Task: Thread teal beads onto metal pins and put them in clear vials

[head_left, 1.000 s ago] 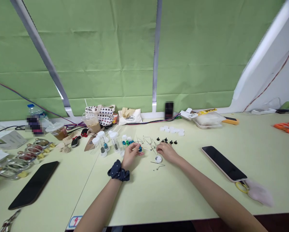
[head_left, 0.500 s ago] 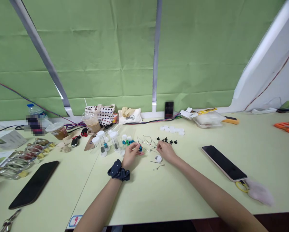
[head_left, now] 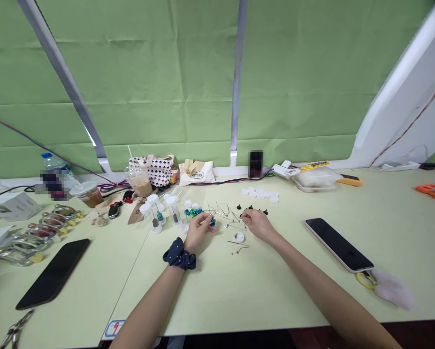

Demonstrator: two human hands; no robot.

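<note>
My left hand (head_left: 198, 230), with a dark blue scrunchie (head_left: 179, 255) on the wrist, is closed in a pinch on a small blue bead (head_left: 212, 223). More blue and green beads (head_left: 194, 212) lie just behind it. My right hand (head_left: 258, 224) is curled over the bent wire pieces (head_left: 225, 213) and the small black knobs (head_left: 252, 210); its fingertips are closed on something too small to make out. A white round cap (head_left: 239, 237) and one loose wire (head_left: 238, 246) lie between my hands. White-topped tubes (head_left: 159, 211) stand to the left.
A phone (head_left: 338, 244) lies at the right, another dark phone (head_left: 53, 272) at the left. White caps (head_left: 260, 194), drink cups (head_left: 138, 181), small bags (head_left: 195, 173), a water bottle (head_left: 52, 173) and cables line the back edge. Orange scissors (head_left: 433, 190) lie at far right.
My right hand has moved slightly back and right, onto the black knobs. The left hand keeps its pinch on the bead. The view has shifted a little.
</note>
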